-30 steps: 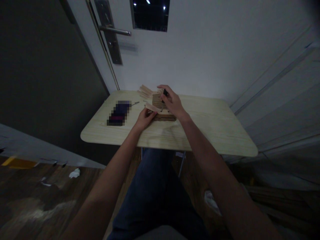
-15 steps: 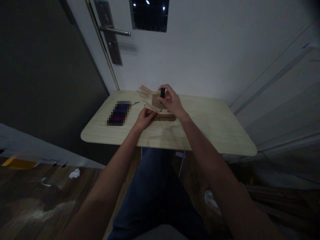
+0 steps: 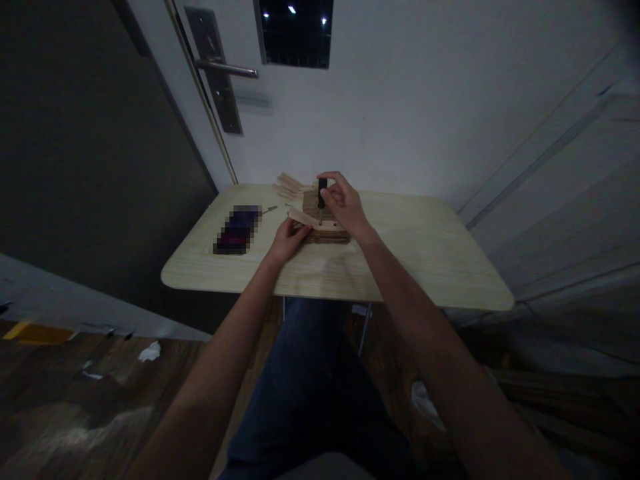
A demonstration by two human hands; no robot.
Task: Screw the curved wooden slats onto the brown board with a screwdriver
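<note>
At the clock's centre, the slim black screwdriver handle [image 3: 323, 193] looks like matt plastic, its thin silver shaft [image 3: 321, 216] like metal. The pale curved wooden piece [image 3: 302, 217] next to its six o'clock seems smooth; the brown layered block [image 3: 328, 238] looks rough. The pale rectangular tabletop [image 3: 420, 257] has smooth wood grain. At eleven o'clock, the long silver door handle [image 3: 230, 69] is glossy metal; at six, the dark-blue trousers [image 3: 300, 367] are matt cloth.

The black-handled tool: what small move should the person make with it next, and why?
Probably a slight twist of the black-handled tool, pressing lightly: the right hand holds it nearly upright with its tip down at the pale wooden piece, and the left hand is at that piece's side, seemingly steadying it.
</note>
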